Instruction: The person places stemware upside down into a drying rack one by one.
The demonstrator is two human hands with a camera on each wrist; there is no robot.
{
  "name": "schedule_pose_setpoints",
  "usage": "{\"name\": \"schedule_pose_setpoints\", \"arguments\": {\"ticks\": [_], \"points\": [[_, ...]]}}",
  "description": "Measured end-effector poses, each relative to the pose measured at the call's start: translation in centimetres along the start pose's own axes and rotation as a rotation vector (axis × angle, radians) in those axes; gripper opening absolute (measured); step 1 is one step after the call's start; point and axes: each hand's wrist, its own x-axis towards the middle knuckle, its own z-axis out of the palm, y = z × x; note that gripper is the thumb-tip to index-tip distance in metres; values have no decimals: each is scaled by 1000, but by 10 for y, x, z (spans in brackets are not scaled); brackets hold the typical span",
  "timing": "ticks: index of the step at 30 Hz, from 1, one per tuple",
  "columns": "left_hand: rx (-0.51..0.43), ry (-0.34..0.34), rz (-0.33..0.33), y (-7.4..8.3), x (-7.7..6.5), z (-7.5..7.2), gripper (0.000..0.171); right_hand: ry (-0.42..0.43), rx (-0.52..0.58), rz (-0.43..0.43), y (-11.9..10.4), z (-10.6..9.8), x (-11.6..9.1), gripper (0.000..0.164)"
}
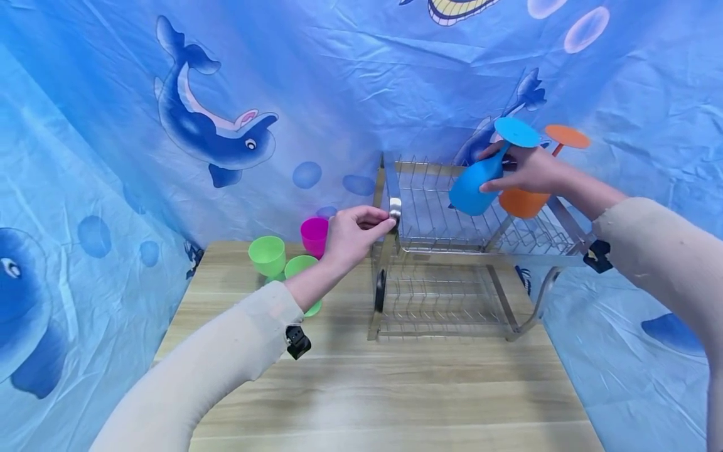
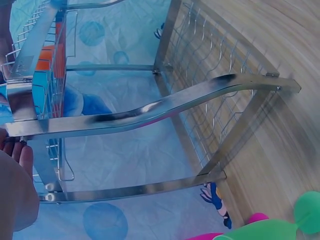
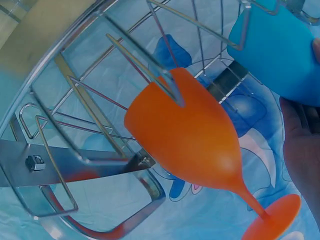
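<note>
With its stem between the fingers and thumb of my right hand (image 1: 533, 171), a blue plastic wine glass (image 1: 473, 188) is held tilted, bowl down and base up, over the top tier of a two-tier metal dish rack (image 1: 385, 257). Beside it an orange wine glass (image 3: 185, 130) leans bowl down among the wires at the rack's right part, its base raised. My left hand (image 1: 351, 237) pinches the rack's upper left front corner between thumb and curled fingers; the left wrist view shows those fingers under the metal frame.
Left of the rack on the wooden table (image 1: 384, 395) stand a light green glass (image 1: 267, 254), another green glass (image 1: 299, 265) partly behind my left forearm, and a magenta one (image 1: 314, 235). A blue dolphin-print sheet (image 1: 339, 81) hangs close behind and at both sides.
</note>
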Motion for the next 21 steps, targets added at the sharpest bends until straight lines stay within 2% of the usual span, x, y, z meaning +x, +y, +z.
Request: {"name": "schedule_pose_setpoints", "arguments": {"ticks": [8, 21], "points": [[6, -5, 11, 0, -1, 2, 17, -63, -38, 38, 7, 5, 6, 53], [-2, 3, 26, -3, 0, 1, 17, -80, -49, 125, 15, 3, 12, 66]]}}
